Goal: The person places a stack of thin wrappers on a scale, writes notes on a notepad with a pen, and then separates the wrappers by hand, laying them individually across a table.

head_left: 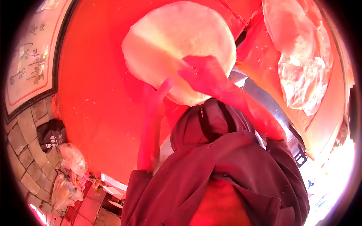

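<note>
A large, pale round sheet of flatbread or dough (pixel 188 30) lies on the red surface in front of me. My right hand (pixel 205 73) is over its lower right part, fingers curled in and closed. What those fingers hold, if anything, I cannot make out. A lighter band runs across the sheet towards them from the upper left. At the sheet's lower left edge is my left hand (pixel 162 92), with one finger showing against the rim. Blur and red light hide its other fingers.
Several thin, wrinkled pale sheets (pixel 301 67) are heaped on the right on an orange-red cover. A framed panel of handwritten characters (pixel 30 56) stands on the left. A dark bag (pixel 52 135) and plastic bags (pixel 71 160) sit by the paved floor (pixel 28 158), lower left.
</note>
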A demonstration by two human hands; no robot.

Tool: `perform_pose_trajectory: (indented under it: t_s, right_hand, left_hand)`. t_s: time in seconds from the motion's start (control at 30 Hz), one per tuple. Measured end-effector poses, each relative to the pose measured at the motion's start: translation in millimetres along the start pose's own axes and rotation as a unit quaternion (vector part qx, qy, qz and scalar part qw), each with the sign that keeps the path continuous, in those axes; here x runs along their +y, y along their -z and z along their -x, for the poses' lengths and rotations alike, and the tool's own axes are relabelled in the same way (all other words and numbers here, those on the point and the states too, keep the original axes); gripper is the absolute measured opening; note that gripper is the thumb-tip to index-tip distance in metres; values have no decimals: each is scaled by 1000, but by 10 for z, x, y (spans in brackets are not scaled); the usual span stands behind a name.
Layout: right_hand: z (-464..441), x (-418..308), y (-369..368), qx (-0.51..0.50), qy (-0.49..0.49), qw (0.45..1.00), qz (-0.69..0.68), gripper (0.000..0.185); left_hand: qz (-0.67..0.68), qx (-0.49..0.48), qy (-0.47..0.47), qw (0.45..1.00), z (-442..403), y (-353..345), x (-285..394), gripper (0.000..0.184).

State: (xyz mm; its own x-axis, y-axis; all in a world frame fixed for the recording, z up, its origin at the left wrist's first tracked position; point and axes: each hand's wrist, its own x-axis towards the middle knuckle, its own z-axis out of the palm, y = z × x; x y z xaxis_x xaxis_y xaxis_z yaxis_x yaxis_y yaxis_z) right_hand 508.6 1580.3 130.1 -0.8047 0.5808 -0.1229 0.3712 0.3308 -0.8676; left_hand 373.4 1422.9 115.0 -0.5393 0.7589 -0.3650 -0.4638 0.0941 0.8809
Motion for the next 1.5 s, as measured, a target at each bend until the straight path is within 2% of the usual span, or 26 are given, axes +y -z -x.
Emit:
perform_pose_trajectory:
  t_s: [0.03,0.1,0.17,0.23,0.33,0.4,0.43,0.5,0.57,0.6,0.63,0.67,0.7,0.73,0.8,0.83,0.9,0.93,0.97,1.0,1.07,1.13,1.23,1.3,1.33,1.5]
  right_hand:
    - [3,38,-63,-4,87,995,55,19]
    - [-166,365,-74,12,65,998,14,18]
    - [-259,271,249,9,-53,979,-198,19]
    - [-254,27,974,103,-112,943,-297,19]
    - [-188,89,1720,348,39,936,-34,26]
    - [63,-27,2136,415,-17,852,-318,26]
    - [410,305,2444,382,-22,851,-359,28]
    - [776,651,2532,436,-87,841,-308,35]
    - [1308,1578,2539,456,-93,827,-314,34]
    - [1520,1726,2425,474,-174,801,-322,32]
    - [1838,2214,2310,466,-198,768,-392,25]
    - [2150,2712,2220,411,-220,685,-561,22]
    - [2176,2381,1966,397,-361,734,-417,24]
    - [2288,2371,1816,282,-396,717,-499,36]
    - [1860,1446,1525,224,-526,718,-397,47]
    - [1712,1269,1417,192,-502,739,-407,49]
    - [1326,978,1170,97,-325,874,-349,43]
    - [1017,734,981,53,-345,880,-321,40]
    - [778,530,800,21,-154,973,-173,32]
    - [566,265,611,-20,-147,975,-167,40]
    - [336,-54,276,-35,-21,993,-113,54]
    - [228,-96,150,-41,40,996,-73,48]
    - [121,-20,308,-117,-77,980,-144,38]
    - [117,179,239,-128,-105,964,-208,27]
    - [106,177,208,-129,-75,963,-226,26]
    - [131,-53,73,-44,-60,993,-92,22]
  left_hand:
    - [28,9,-3,1000,29,20,-18,58]
    - [45,21,0,999,67,65,-70,55]
    - [26,36,11,999,67,146,-74,55]
    - [9,53,22,998,29,268,-67,55]
    - [-1,62,43,997,-13,387,-59,55]
    - [-8,64,55,996,9,469,-44,55]
    - [-9,62,60,996,15,466,-63,55]
    - [-10,59,70,996,32,453,-94,56]
    - [-10,58,86,995,50,460,-138,56]
    - [-11,57,92,994,78,465,-155,56]
    - [-11,58,96,994,96,466,-172,56]
    - [-11,60,100,993,128,460,-193,56]
    - [-14,62,102,993,146,460,-193,56]
    - [-13,64,104,992,178,452,-198,56]
    - [-16,66,104,992,226,472,-182,56]
    - [-18,65,103,992,239,468,-169,56]
    - [-21,62,91,994,261,448,-129,56]
    - [-21,56,82,995,250,402,-118,56]
    - [-19,45,71,996,196,326,-110,56]
    - [-14,32,60,998,146,264,-90,56]
    - [-3,4,44,999,15,133,-77,56]
    - [2,-11,37,999,-46,65,-60,56]
    - [8,-17,38,999,-63,52,-91,56]
    - [8,-18,45,999,-39,66,-126,56]
    - [9,-19,50,999,-27,64,-133,56]
    - [11,-2,67,998,76,79,-238,56]
